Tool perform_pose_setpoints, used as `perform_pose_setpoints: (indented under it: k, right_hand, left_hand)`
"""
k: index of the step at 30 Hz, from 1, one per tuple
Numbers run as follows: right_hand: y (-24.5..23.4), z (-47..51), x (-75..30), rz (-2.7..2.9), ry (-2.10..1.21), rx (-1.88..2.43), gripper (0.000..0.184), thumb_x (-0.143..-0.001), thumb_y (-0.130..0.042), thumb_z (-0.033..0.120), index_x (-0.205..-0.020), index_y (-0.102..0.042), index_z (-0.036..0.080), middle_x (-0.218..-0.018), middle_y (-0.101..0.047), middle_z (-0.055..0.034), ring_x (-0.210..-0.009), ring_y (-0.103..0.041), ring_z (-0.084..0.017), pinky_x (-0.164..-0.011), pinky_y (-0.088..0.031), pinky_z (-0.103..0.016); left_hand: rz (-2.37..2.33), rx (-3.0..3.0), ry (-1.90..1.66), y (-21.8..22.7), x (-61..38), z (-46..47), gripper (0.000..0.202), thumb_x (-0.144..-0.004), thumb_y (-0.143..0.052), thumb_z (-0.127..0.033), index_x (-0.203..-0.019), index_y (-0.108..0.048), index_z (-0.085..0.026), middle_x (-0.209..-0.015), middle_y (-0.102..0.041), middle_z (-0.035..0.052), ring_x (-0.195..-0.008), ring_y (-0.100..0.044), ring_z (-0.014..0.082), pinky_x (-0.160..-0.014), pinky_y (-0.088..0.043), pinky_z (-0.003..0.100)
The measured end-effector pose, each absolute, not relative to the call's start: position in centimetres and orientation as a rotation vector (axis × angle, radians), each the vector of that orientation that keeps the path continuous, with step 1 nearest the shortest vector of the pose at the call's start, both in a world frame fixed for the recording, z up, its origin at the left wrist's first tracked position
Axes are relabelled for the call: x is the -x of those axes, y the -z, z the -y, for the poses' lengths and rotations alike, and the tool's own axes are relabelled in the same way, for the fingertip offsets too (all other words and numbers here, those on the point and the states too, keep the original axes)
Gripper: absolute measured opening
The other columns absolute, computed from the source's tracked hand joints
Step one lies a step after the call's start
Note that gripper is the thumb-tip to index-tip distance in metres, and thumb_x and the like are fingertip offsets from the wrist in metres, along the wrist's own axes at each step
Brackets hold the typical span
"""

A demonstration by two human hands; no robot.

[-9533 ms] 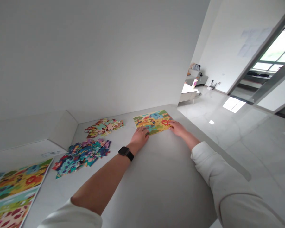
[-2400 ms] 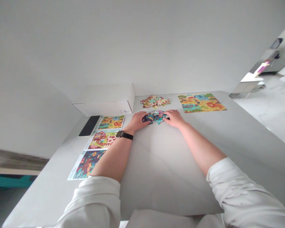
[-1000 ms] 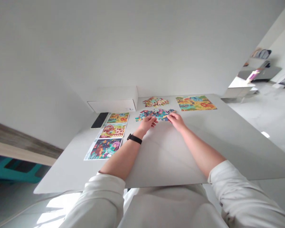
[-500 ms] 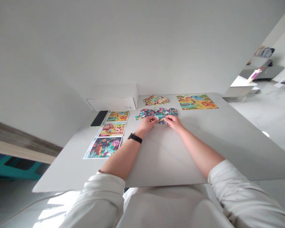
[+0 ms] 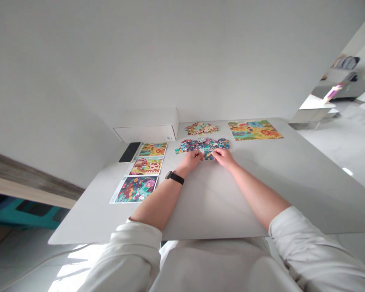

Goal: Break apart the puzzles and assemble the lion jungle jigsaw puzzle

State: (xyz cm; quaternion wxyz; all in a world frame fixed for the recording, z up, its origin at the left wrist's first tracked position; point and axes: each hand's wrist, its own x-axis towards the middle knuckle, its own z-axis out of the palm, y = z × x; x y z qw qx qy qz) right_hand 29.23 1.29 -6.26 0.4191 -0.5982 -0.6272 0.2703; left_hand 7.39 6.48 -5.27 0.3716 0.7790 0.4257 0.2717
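A loose pile of dark, many-coloured jigsaw puzzle pieces [image 5: 200, 142] lies on the pale table. At its near edge, a small patch of blue-teal puzzle pieces [image 5: 209, 153] sits between my hands. My left hand [image 5: 193, 159], with a black watch on the wrist, is closed in a pinch on a puzzle piece at the patch's left side. Thumb and fingers of my right hand [image 5: 224, 157] pinch the patch's right edge. The fingers hide the exact outline of what each one grips.
Behind the pile lies a second heap of puzzle pieces [image 5: 201, 128], mostly red and cream. A finished animal puzzle [image 5: 255, 129] is at the back right. At left are a picture sheet [image 5: 144, 166] with three printed scenes, a dark phone [image 5: 129, 152] and a white box [image 5: 146, 125].
The view has shifted slightly, so the table appears a little further right. My hands stay at the near edge of the pile, with only small finger movements.
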Motion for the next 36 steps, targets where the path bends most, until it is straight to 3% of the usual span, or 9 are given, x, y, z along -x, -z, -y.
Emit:
perform_pose_setpoints:
  k: [3, 5, 7, 10, 14, 17, 20, 31, 36]
  right_hand:
    - [6.2, -1.3, -29.3, 1.596, -0.627, 1.542, 0.034, -0.092, -0.057, 0.051, -0.077, -0.068, 0.023, -0.063, -0.067, -0.0001, -0.061, -0.057, -0.017, -0.063, -0.041, -0.029]
    - [6.2, -1.2, -29.3, 1.634, -0.568, 1.593, 0.033, -0.093, -0.058, 0.048, -0.077, -0.069, 0.022, -0.063, -0.067, -0.0002, -0.061, -0.058, -0.017, -0.063, -0.04, -0.029]
    - [6.2, -1.1, -29.2, 1.697, -0.476, 1.659, 0.031, -0.093, -0.06, 0.045, -0.075, -0.07, 0.022, -0.062, -0.067, -0.0005, -0.06, -0.057, -0.017, -0.061, -0.037, -0.029]
    - [6.1, -1.0, -28.9, 1.786, -0.325, 1.783, 0.028, -0.093, -0.065, 0.042, -0.073, -0.072, 0.023, -0.065, -0.069, -0.0022, -0.062, -0.057, -0.018, -0.059, -0.033, -0.031]
    - [6.0, -1.0, -28.7, 1.794, -0.213, 1.889, 0.022, -0.096, -0.067, 0.04, -0.083, -0.077, 0.026, -0.075, -0.076, -0.0044, -0.071, -0.064, -0.021, -0.063, -0.039, -0.031]
    - [5.8, -1.1, -28.9, 1.872, -0.237, 1.828, 0.018, -0.095, -0.072, 0.039, -0.105, -0.081, 0.028, -0.084, -0.079, -0.003, -0.079, -0.068, -0.021, -0.07, -0.045, -0.03]
    - [5.4, -1.0, -29.3, 2.042, -0.274, 1.725, 0.031, -0.089, -0.079, 0.039, -0.117, -0.08, 0.027, -0.093, -0.079, -0.0035, -0.087, -0.07, -0.021, -0.075, -0.048, -0.029]
    - [5.2, -1.0, -29.3, 2.129, -0.324, 1.674, 0.029, -0.086, -0.082, 0.039, -0.112, -0.081, 0.025, -0.095, -0.08, -0.0046, -0.088, -0.071, -0.022, -0.075, -0.047, -0.029]
    - [5.1, -2.2, -32.0, 1.626, -0.255, 1.717, 0.021, -0.094, -0.07, 0.033, -0.113, -0.076, 0.025, -0.099, -0.08, -0.0054, -0.087, -0.072, -0.022, -0.083, -0.053, -0.033]
  left_hand:
    - [-1.099, -2.078, -0.798, 5.3, -7.2, -6.7, 0.032, -0.099, -0.055, -0.038, -0.084, -0.074, -0.017, -0.08, -0.072, 0.0039, -0.07, -0.059, 0.0153, -0.068, -0.045, 0.028]
    - [-1.093, -2.134, -0.906, 5.3, -7.0, -6.8, 0.022, -0.096, -0.063, -0.035, -0.101, -0.076, -0.018, -0.097, -0.077, 0.0059, -0.08, -0.064, 0.0162, -0.077, -0.05, 0.029]
    - [-1.057, -2.185, -0.958, 5.3, -6.8, -6.8, 0.028, -0.09, -0.073, -0.033, -0.114, -0.074, -0.019, -0.109, -0.077, 0.0076, -0.092, -0.068, 0.0185, -0.086, -0.054, 0.031]
    - [-0.928, -2.304, -0.905, 5.4, -6.7, -6.6, 0.034, -0.084, -0.079, -0.031, -0.116, -0.074, -0.021, -0.119, -0.075, 0.0096, -0.112, -0.068, 0.0245, -0.101, -0.054, 0.038]
    - [-0.811, -2.46, -0.764, 5.5, -6.9, -6.3, 0.036, -0.081, -0.08, -0.032, -0.116, -0.077, -0.023, -0.127, -0.075, 0.0111, -0.126, -0.066, 0.0305, -0.116, -0.048, 0.046]
    - [-0.834, -2.513, -0.685, 5.6, -7.1, -6.4, 0.031, -0.085, -0.077, -0.037, -0.113, -0.08, -0.025, -0.13, -0.076, 0.011, -0.128, -0.066, 0.0324, -0.118, -0.046, 0.048]
    - [-0.831, -2.531, -0.678, 5.7, -7.1, -6.5, 0.027, -0.088, -0.072, -0.037, -0.111, -0.081, -0.026, -0.126, -0.079, 0.0101, -0.124, -0.069, 0.0317, -0.116, -0.048, 0.047]
    - [-0.787, -2.522, -0.721, 6.7, -6.9, -7.3, 0.022, -0.089, -0.07, -0.037, -0.103, -0.084, -0.028, -0.116, -0.081, 0.0075, -0.116, -0.072, 0.03, -0.111, -0.05, 0.045]
    - [-0.798, -2.509, -0.714, 6.6, -7.0, -7.2, 0.02, -0.089, -0.071, -0.037, -0.102, -0.084, -0.028, -0.117, -0.081, 0.0076, -0.117, -0.071, 0.0298, -0.113, -0.049, 0.047]
